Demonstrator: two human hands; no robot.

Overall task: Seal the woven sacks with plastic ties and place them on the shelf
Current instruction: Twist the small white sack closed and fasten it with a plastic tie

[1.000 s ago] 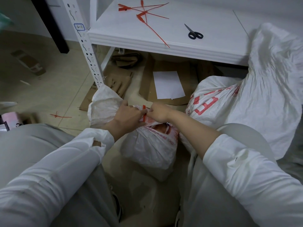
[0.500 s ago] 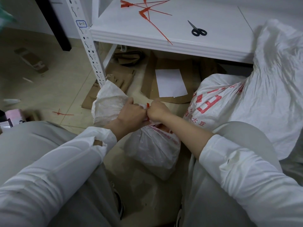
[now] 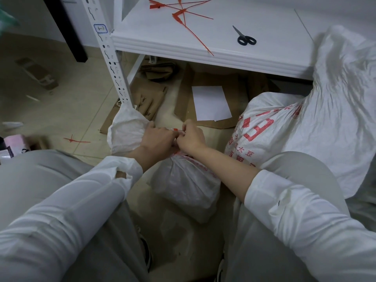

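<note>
White shelf (image 3: 264, 19) up top, with a big printed sack (image 3: 274, 110) slumped below its right end. A smaller woven sack (image 3: 183, 186) sits on the floor in front of the shelf. The left hand (image 3: 156, 137) is curled tight round its bunched neck, and the right hand (image 3: 192, 137) pinches the red plastic tie (image 3: 175, 129). Spare ties (image 3: 183, 14) and scissors (image 3: 245, 38) lie on the shelf.

**Tie and sack neck mostly out of sight**

Only a red sliver of the plastic tie (image 3: 175, 129) shows between the left hand (image 3: 157, 137) and right hand (image 3: 192, 138). Their curled fingers (image 3: 188, 128) cover the rest of it and the gathered neck of the woven sack (image 3: 183, 184). The shelf (image 3: 203, 49) runs off the top edge, the larger sack (image 3: 335, 110) off the right. The post label (image 3: 100, 28) is too small to read
</note>
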